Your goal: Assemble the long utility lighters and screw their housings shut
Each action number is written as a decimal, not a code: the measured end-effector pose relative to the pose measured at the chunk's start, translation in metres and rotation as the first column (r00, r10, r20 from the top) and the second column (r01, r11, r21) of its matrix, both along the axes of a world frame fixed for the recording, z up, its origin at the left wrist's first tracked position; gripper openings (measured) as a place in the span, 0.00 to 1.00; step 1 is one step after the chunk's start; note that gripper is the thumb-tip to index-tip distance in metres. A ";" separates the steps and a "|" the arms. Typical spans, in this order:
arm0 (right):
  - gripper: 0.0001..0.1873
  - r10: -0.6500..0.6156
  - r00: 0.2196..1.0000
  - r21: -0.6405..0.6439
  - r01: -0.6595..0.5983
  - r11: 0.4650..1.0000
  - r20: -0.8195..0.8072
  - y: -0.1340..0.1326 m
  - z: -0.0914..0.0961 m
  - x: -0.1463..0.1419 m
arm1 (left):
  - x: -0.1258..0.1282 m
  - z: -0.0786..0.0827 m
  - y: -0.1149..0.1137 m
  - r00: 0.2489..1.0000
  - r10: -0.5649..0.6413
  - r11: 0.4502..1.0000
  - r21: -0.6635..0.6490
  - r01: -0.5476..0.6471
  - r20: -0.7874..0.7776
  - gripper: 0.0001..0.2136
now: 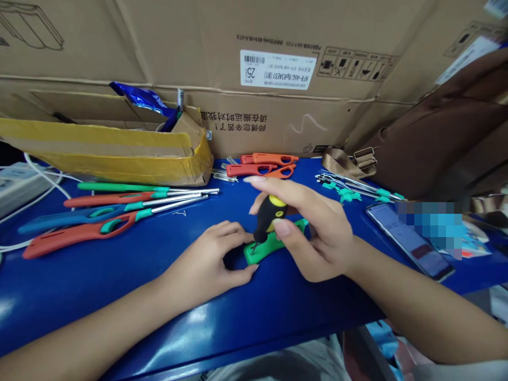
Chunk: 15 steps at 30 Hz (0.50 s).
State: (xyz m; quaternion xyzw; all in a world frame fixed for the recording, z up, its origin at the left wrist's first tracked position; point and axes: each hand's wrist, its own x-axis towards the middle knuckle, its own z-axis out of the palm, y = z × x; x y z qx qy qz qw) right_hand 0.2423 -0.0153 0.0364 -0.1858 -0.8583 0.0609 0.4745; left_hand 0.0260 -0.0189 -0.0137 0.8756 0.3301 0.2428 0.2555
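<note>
A green lighter casing lies flat on the blue table in front of me. My left hand rests at its near-left end, thumb and fingers closed around that end. My right hand grips a stubby black-and-yellow screwdriver, held tilted between thumb and fingers. The screwdriver's thin tip meets the casing close to its left end. My right hand hides the casing's far part.
Assembled long-neck lighters lie to the left, before a yellow-taped carton. Red and orange casings sit behind my hands. Metal lighter tubes with green parts, a phone and a brown bag are on the right.
</note>
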 end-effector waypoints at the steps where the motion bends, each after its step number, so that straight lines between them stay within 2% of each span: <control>1: 0.18 -0.019 1.000 0.020 0.019 1.000 -0.004 0.001 -0.001 -0.001 | 0.000 0.000 0.000 1.000 0.000 1.000 0.005 0.000 0.000 0.12; 5: 0.11 -0.146 0.989 0.145 0.142 0.979 0.015 0.000 -0.001 0.001 | 0.001 0.001 0.001 1.000 -0.013 1.000 -0.015 0.013 0.004 0.08; 7: 0.10 -0.120 0.993 0.128 0.117 0.985 0.019 -0.002 0.000 0.002 | 0.000 0.001 0.000 1.000 -0.010 1.000 -0.023 0.011 0.003 0.09; 11: 0.21 -0.004 0.998 -0.017 0.005 1.000 0.068 -0.005 0.001 0.002 | -0.001 0.001 0.000 1.000 -0.008 1.000 -0.002 0.008 -0.006 0.13; 13: 0.20 -0.042 0.996 -0.012 0.043 0.999 0.074 -0.004 0.000 0.000 | -0.001 0.001 0.000 1.000 -0.007 1.000 0.009 0.007 -0.002 0.12; 15: 0.14 -0.134 0.990 0.081 0.131 0.988 0.039 -0.002 -0.001 0.000 | -0.001 0.001 0.000 1.000 -0.014 1.000 0.004 0.014 0.003 0.09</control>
